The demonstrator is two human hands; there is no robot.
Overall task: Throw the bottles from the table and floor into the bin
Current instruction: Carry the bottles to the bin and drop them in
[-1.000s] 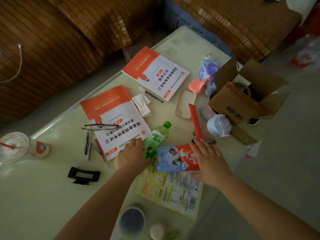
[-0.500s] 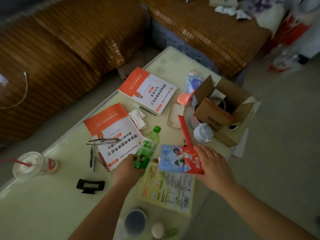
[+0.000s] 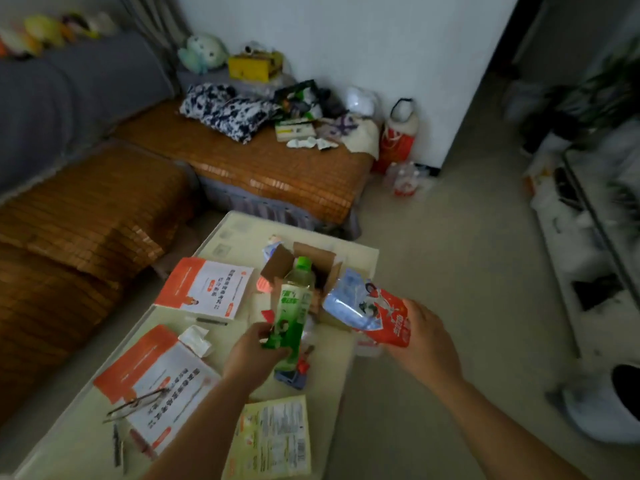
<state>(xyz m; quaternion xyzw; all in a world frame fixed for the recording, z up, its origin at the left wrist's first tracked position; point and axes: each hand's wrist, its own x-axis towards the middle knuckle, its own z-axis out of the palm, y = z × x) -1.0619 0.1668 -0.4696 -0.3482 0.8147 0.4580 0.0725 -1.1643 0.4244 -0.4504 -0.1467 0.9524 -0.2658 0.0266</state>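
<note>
My left hand [image 3: 250,355] grips the lower part of a green-capped, green-labelled plastic bottle [image 3: 294,303], held upright above the pale table [image 3: 346,348]. My right hand [image 3: 420,336] holds a red and blue snack packet [image 3: 370,311] by its red end, lifted over the table's right edge. A white bin [image 3: 602,407] with a dark opening stands on the floor at the far right. A shrink-wrapped pack of water bottles [image 3: 405,178] sits on the floor by the far wall.
On the table lie two orange-and-white books [image 3: 204,289], glasses [image 3: 135,405], pens, a tissue, a yellow packet [image 3: 273,436] and an open cardboard box [image 3: 311,261]. A sofa with bamboo mats [image 3: 270,168] runs behind and left. A white shelf unit [image 3: 585,258] lines the right.
Both hands have lifted off the table, the left carrying the green bottle and the right the snack packet. My view has swung up and to the right, showing the room and bin.
</note>
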